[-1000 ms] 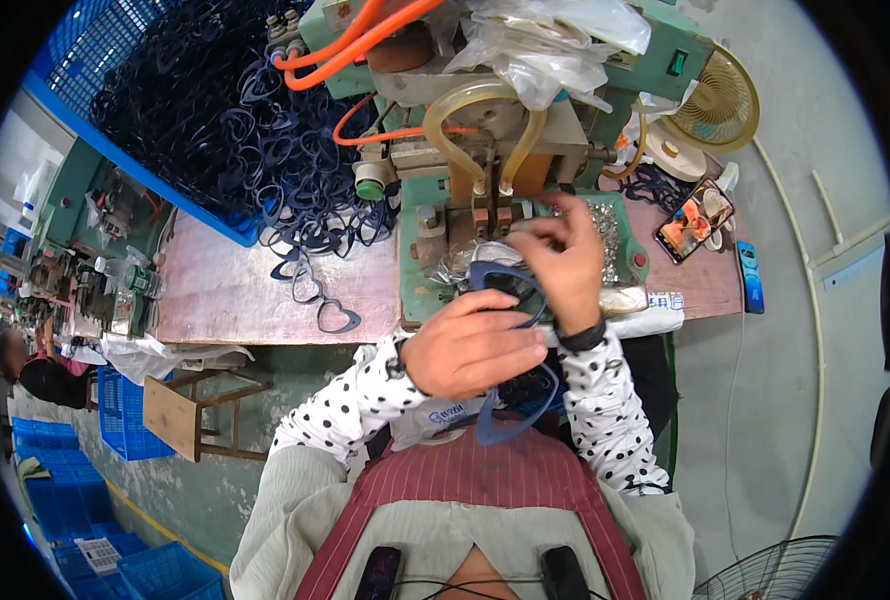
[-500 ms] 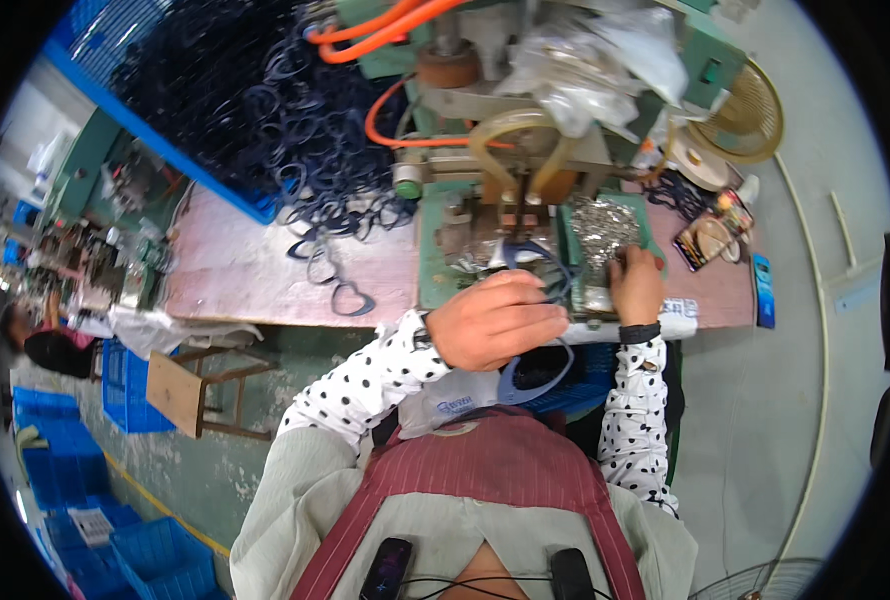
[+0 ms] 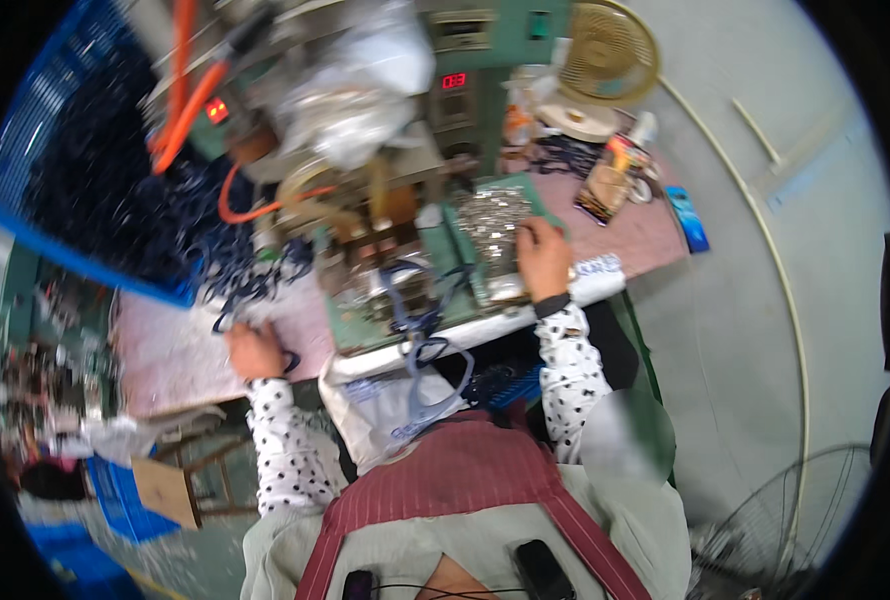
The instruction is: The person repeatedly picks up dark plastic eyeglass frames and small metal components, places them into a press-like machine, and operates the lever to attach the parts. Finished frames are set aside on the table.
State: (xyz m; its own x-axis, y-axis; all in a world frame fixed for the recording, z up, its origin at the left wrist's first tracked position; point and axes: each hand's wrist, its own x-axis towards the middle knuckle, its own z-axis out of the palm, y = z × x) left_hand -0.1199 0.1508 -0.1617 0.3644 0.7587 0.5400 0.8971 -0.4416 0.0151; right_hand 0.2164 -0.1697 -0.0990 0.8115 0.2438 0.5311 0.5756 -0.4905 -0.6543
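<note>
My left hand (image 3: 257, 352) is down on the pink tabletop, its fingers closed round a dark blue plastic eyeglass frame (image 3: 291, 362) whose rim shows beside the hand. More such frames (image 3: 255, 280) lie in a loose heap just beyond it. At the green tray (image 3: 542, 192) of small shiny metal parts (image 3: 492, 215), my right hand (image 3: 543, 262) has its fingers bent together over the right side. Whatever those fingertips hold is too small to see. Between the hands, linked blue frames (image 3: 420, 345) hang from the machine's work area (image 3: 380, 265) over the table's front edge.
A blue crate (image 3: 85, 255) full of dark frames stands at the left. Orange hoses (image 3: 187, 110) and plastic bags (image 3: 355, 90) hang about the machine. A phone (image 3: 605, 190), a blue box (image 3: 687, 218) and a gold fan (image 3: 610, 50) are at the right. A wooden stool (image 3: 170, 490) stands lower left.
My left hand has moved from the machine's front leftward onto the frame on the tabletop. My right hand remains at the metal parts. The view has turned and shifted.
</note>
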